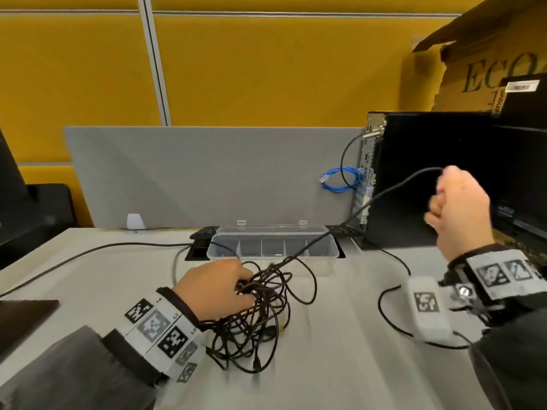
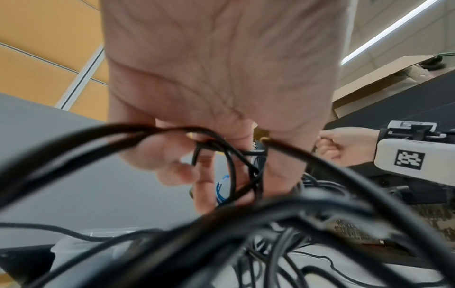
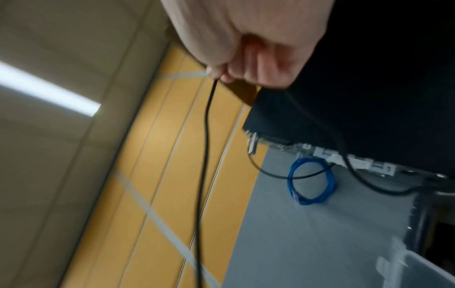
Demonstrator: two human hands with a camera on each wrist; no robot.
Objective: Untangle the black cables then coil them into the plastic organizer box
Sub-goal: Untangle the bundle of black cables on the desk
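Note:
A tangle of black cables point(image 1: 260, 315) lies on the white desk, front centre. My left hand point(image 1: 219, 287) rests on its left side, fingers curled round several strands point(image 2: 221, 154). My right hand point(image 1: 457, 208) is raised at the right, fist closed on one black cable point(image 1: 370, 199) that runs taut down into the tangle; the same cable point(image 3: 205, 136) hangs from the fist in the right wrist view. The clear plastic organizer box point(image 1: 272, 245) stands open behind the tangle, with empty compartments.
A black computer tower point(image 1: 429, 179) stands at the back right, a blue network cable point(image 1: 340, 180) coiled beside it. A grey divider panel point(image 1: 207, 176) runs along the back. A white adapter point(image 1: 427, 312) with its cord lies at the right. A cardboard box point(image 1: 488, 54) is behind.

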